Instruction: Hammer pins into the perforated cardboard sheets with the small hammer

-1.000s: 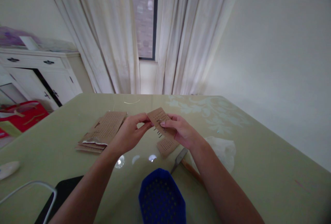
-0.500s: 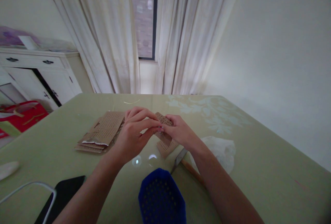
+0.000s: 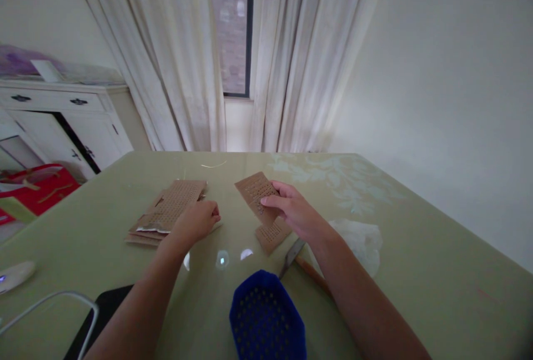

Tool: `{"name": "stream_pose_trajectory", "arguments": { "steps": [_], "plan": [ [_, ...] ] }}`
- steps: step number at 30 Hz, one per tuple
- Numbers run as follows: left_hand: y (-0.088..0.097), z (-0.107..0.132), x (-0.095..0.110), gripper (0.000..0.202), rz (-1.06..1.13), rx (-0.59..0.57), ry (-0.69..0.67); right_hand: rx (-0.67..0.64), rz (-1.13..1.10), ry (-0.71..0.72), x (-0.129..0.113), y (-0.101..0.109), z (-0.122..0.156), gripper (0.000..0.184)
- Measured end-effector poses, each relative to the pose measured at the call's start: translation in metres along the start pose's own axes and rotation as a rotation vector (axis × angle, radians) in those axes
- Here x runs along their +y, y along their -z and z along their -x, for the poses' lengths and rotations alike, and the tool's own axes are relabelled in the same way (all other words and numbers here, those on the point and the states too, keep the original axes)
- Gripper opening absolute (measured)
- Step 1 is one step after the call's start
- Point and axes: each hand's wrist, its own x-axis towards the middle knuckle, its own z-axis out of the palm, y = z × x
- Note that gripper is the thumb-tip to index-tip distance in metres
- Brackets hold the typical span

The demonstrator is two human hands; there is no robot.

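My right hand (image 3: 291,204) pinches a brown card with rows of small holes or studs (image 3: 255,191), its thumb on the face. Under that card, a smaller brown dotted card (image 3: 272,235) lies on the table. My left hand (image 3: 203,217) is apart from the held card, its fingers curled in just right of a stack of brown perforated cards (image 3: 177,199). Whatever may be in those fingers is hidden. The stack's front edge is torn and whitish. Nearer me sits a blue many-sided tray with yellow dots (image 3: 266,315).
Beside the tray lies a tool with a grey metal end (image 3: 291,254) and wooden handle (image 3: 314,277). A clear plastic bag (image 3: 360,243) is partly behind my right forearm. At left are a black flat object (image 3: 100,315), a white cable (image 3: 62,293) and a white device (image 3: 16,278).
My left hand has let go of the card and moved left and down toward the stack. My right hand keeps the card, which now shows more fully.
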Motion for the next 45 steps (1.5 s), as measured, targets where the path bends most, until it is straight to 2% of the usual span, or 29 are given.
{"name": "stream_pose_trajectory", "arguments": {
  "steps": [3,5,8,9,12,13,14,16,18,21,24,28,30,34,36,39,45],
  "plan": [
    [-0.015,-0.002,-0.003,0.003,0.011,-0.014,0.007,-0.044,-0.111,-0.02,-0.003,-0.002,0.004,0.03],
    [-0.016,-0.002,-0.003,0.003,0.04,-0.007,0.001,-0.062,-0.149,-0.015,-0.004,-0.003,0.006,0.03],
    [-0.005,-0.002,0.003,0.003,0.124,0.045,-0.058,-0.099,-0.187,-0.014,-0.008,-0.002,0.008,0.034],
    [0.001,-0.001,0.008,0.009,0.157,0.068,-0.094,-0.107,-0.2,-0.013,-0.009,-0.002,0.009,0.036],
    [0.025,0.009,0.03,0.036,0.336,0.156,-0.287,-0.137,-0.252,-0.001,-0.011,-0.001,0.011,0.044],
    [0.033,0.015,0.038,0.04,0.501,0.205,-0.426,-0.148,-0.271,0.006,-0.012,0.0,0.011,0.046],
    [0.039,0.02,0.046,0.041,0.638,0.223,-0.54,-0.156,-0.288,0.013,-0.012,0.0,0.012,0.047],
    [0.048,0.03,0.058,0.033,0.793,0.16,-0.647,-0.162,-0.319,0.018,-0.013,0.002,0.012,0.048],
    [0.051,0.035,0.066,0.026,0.878,0.109,-0.641,-0.164,-0.336,0.012,-0.013,0.002,0.012,0.047],
    [0.049,0.036,0.068,0.021,0.968,0.121,-0.593,-0.174,-0.327,0.031,-0.014,0.0,0.012,0.045],
    [0.046,0.034,0.068,0.019,0.964,0.212,-0.561,-0.162,-0.308,0.076,-0.012,-0.003,0.01,0.041],
    [0.046,0.035,0.071,0.018,0.827,0.354,-0.557,-0.124,-0.283,0.027,-0.007,-0.004,0.007,0.04],
    [0.047,0.036,0.072,0.019,0.814,0.329,-0.563,-0.116,-0.271,0.003,-0.007,-0.003,0.007,0.041],
    [0.048,0.034,0.065,0.022,0.935,0.113,-0.557,-0.156,-0.273,-0.023,-0.011,-0.004,0.011,0.04],
    [0.049,0.033,0.061,0.026,0.97,0.057,-0.543,-0.168,-0.285,-0.028,-0.013,-0.005,0.013,0.039],
    [0.051,0.033,0.059,0.031,0.969,0.081,-0.552,-0.173,-0.291,-0.025,-0.013,-0.006,0.013,0.038],
    [0.053,0.035,0.066,0.031,0.894,0.235,-0.625,-0.186,-0.281,-0.058,-0.008,-0.005,0.01,0.035]
  ]
}}
